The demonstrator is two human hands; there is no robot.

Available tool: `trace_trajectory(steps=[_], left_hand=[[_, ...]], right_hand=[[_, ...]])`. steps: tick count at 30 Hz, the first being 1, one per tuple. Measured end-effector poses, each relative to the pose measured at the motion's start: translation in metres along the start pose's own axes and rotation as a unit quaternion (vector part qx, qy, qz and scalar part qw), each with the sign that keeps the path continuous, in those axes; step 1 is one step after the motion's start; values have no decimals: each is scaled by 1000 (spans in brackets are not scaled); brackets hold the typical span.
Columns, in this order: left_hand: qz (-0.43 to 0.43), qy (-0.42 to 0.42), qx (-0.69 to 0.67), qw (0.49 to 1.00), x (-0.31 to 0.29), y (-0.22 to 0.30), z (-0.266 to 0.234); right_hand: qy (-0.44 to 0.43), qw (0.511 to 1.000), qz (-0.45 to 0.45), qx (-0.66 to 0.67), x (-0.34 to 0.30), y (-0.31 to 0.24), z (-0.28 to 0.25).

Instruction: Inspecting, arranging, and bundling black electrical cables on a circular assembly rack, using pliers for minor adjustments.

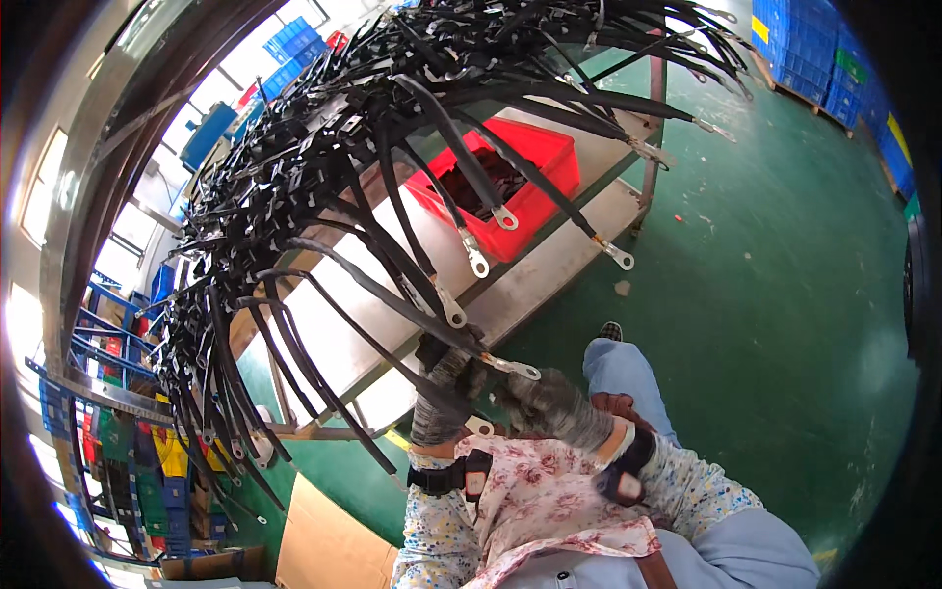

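My left hand (444, 393), in a grey knit glove, is closed around a black cable (392, 299) just behind its metal ring terminal (512, 367). My right hand (551, 402), also gloved, sits just below the terminal end with its fingers curled; whether it touches the cable I cannot tell. The cable runs up and left into a large bundle of black cables (324, 147) hanging from a metal rack (74, 245), each ending in a silver ring terminal. Both wrists carry black bands over floral sleeves.
A red plastic bin (538, 162) holding dark parts rests on a metal workbench (549, 255). Green floor (785, 294) spreads to the right. Blue crates (805, 54) stack at the upper right, a cardboard sheet (324, 545) lies below, coloured crates (147, 461) at the lower left.
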State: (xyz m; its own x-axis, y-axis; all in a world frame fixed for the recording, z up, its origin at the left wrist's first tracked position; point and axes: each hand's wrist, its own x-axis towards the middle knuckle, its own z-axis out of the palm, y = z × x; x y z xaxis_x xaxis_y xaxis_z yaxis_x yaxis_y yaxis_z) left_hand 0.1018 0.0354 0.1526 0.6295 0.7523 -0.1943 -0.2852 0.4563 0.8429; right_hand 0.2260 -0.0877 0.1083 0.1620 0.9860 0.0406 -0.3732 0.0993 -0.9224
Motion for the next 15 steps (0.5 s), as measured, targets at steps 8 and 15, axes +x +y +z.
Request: trace_trajectory(steps=[8,15], left_hand=[[9,10,34,999,-8,2,6],[27,35,-36,998,-24,-26,-29]], right_hand=[[-42,911,191,364,7,2,2],[168,938,-117,-278,13,10,-7]])
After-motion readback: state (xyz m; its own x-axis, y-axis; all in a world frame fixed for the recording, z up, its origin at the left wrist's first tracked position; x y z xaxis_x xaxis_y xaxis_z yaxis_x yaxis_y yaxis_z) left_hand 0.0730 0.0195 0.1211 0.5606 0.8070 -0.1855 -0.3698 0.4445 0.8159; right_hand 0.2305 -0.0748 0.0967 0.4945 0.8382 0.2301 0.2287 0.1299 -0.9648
